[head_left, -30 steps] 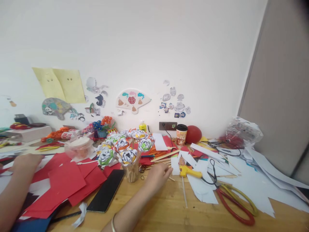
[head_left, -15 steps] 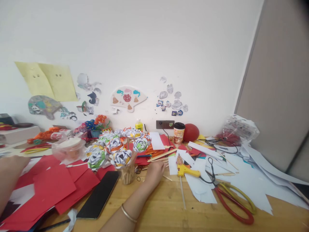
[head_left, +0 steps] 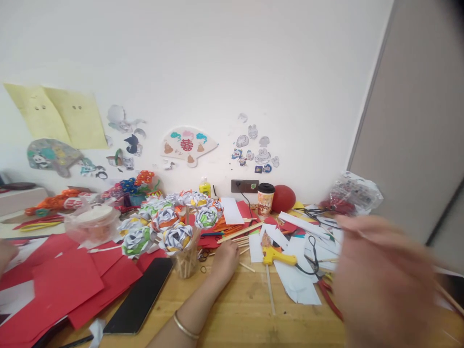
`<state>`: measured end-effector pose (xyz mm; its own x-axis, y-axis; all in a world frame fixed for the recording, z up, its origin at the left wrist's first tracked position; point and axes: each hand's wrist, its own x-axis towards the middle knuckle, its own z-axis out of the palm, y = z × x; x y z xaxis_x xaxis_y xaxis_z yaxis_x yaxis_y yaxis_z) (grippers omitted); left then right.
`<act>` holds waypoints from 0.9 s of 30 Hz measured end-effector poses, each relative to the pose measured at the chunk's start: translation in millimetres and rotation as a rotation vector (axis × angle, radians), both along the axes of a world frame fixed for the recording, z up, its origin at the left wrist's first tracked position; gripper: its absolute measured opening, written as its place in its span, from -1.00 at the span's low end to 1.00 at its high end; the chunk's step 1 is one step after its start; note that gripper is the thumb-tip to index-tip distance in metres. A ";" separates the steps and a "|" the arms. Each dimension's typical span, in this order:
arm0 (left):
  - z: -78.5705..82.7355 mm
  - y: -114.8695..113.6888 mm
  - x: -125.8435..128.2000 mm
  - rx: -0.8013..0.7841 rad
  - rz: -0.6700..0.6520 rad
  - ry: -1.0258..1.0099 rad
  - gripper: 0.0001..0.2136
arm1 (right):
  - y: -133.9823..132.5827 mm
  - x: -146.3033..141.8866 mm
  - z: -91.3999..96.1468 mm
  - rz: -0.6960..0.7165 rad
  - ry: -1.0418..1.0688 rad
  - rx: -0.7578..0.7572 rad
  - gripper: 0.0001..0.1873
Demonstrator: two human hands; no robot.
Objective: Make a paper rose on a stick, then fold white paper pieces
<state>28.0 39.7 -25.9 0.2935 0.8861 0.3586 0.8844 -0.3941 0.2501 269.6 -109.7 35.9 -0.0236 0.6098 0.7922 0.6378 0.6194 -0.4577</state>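
My right hand (head_left: 224, 258), a gold bangle (head_left: 184, 326) on its forearm, reaches forward onto the wooden table (head_left: 246, 319). Its fingertips lie among loose wooden sticks (head_left: 237, 232), next to a cup of sticks (head_left: 184, 265) topped with folded paper flowers (head_left: 174, 237). The back of the hand hides the fingers. Only a sliver of my left hand (head_left: 4, 252) shows at the far left edge, over red paper sheets (head_left: 65, 282). A large blurred hand (head_left: 384, 285) fills the lower right, close to the camera, and I cannot tell whose it is.
A yellow glue gun (head_left: 277, 257) lies on white paper scraps (head_left: 300, 285) right of my hand. A black phone (head_left: 139, 297) rests left of the stick cup. A paper coffee cup (head_left: 265, 199), a red ball (head_left: 283, 198) and a plastic bag (head_left: 357, 195) stand by the wall.
The view has swung right, so the scene slid left. My left hand has almost left the frame. A large blurred hand has come in at the lower right. My right hand stays by the sticks.
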 end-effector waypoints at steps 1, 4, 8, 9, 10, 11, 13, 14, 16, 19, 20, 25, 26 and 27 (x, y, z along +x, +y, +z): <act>-0.2 -0.2 0.1 -0.008 -0.002 0.003 -0.83 | 26.1 -7.2 12.4 -0.027 0.023 0.033 -0.73; -1.4 -1.1 1.6 -0.026 -0.019 0.017 -0.84 | 92.9 -21.8 22.2 -0.150 -0.083 -0.129 -0.76; -2.5 -3.3 5.3 -0.021 -0.048 0.038 -0.83 | 124.8 -20.2 -16.7 -0.204 -0.313 -0.539 -0.77; -2.6 -3.9 6.0 -0.015 -0.057 0.040 -0.83 | 124.8 -18.0 -27.3 -0.194 -0.342 -0.585 -0.70; -2.6 -4.4 6.7 -0.008 -0.067 0.041 -0.83 | 123.5 -15.9 -35.7 -0.185 -0.366 -0.617 -0.64; -2.6 -4.9 7.1 0.000 -0.078 0.041 -0.83 | 121.7 -14.2 -41.6 -0.175 -0.387 -0.641 -0.60; -2.2 -5.4 7.7 0.020 -0.109 0.037 -0.82 | 119.1 -12.3 -46.3 -0.167 -0.410 -0.661 -0.62; -1.9 -5.7 8.0 0.032 -0.132 0.034 -0.82 | 118.8 -12.0 -46.2 -0.167 -0.413 -0.665 -0.67; -1.5 -6.4 8.9 0.054 -0.204 0.031 -0.80 | 119.9 -12.3 -44.3 -0.167 -0.398 -0.666 -0.78; -2.4 -9.1 11.7 0.069 -0.335 0.045 -0.77 | 123.2 -11.7 -42.2 -0.161 -0.337 -0.647 -0.76; -3.1 -10.4 13.0 0.070 -0.367 0.053 -0.78 | 124.4 -10.6 -41.9 -0.167 -0.308 -0.629 -0.74; -7.7 -15.3 18.6 0.084 -0.427 0.080 -0.81 | 131.2 3.6 -40.7 -0.320 -0.134 -0.511 -0.68; -8.2 -15.2 19.1 0.090 -0.428 0.081 -0.82 | 132.9 7.5 -41.0 -0.368 -0.100 -0.496 -0.68; -8.5 -14.7 19.4 0.097 -0.427 0.081 -0.82 | 134.7 11.2 -41.8 -0.418 -0.068 -0.487 -0.67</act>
